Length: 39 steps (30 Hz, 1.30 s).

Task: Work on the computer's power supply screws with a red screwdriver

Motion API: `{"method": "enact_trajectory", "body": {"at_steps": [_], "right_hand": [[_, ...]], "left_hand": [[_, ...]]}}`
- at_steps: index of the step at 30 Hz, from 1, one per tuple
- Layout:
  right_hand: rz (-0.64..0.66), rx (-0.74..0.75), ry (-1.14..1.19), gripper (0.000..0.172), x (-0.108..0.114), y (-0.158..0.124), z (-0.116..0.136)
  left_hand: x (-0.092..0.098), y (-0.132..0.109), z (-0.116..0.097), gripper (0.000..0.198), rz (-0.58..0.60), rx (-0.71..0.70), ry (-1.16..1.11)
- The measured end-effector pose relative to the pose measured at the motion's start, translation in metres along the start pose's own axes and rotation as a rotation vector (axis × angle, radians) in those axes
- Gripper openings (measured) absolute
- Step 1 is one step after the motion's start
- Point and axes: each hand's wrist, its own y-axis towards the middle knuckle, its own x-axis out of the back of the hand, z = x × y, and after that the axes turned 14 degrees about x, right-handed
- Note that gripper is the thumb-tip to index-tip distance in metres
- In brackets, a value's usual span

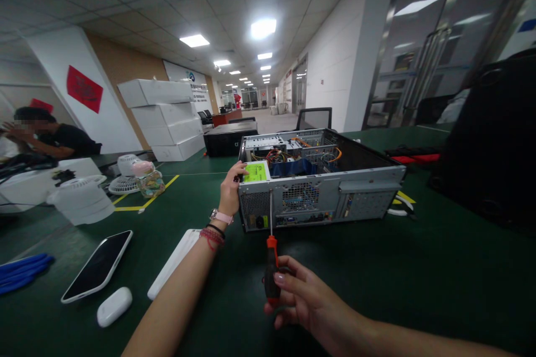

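An open desktop computer case (360,184) lies on the green table with its rear panel facing me. My left hand (231,187) grips the case's left top corner, next to the power supply with its green label (255,172). My right hand (299,293) is closed round the black and orange handle of a screwdriver (271,262). Its shaft points up at the rear panel, the tip touching just beside the power supply grille (254,207).
A phone (98,265), a white earbud case (114,305) and a white flat device (176,259) lie at the left. Small white fans (81,198) and stacked white boxes (167,117) stand further back. A dark bag (489,139) sits right. A person sits far left.
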Motion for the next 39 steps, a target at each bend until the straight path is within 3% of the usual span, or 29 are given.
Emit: {"method": "enact_trajectory", "body": {"at_steps": [39], "right_hand": [[-0.069, -0.045, -0.012, 0.048, 0.0032, 0.0026, -0.0074]], "left_hand": [[-0.0002, 0.0007, -0.0019, 0.046, 0.001, -0.003, -0.054]]}}
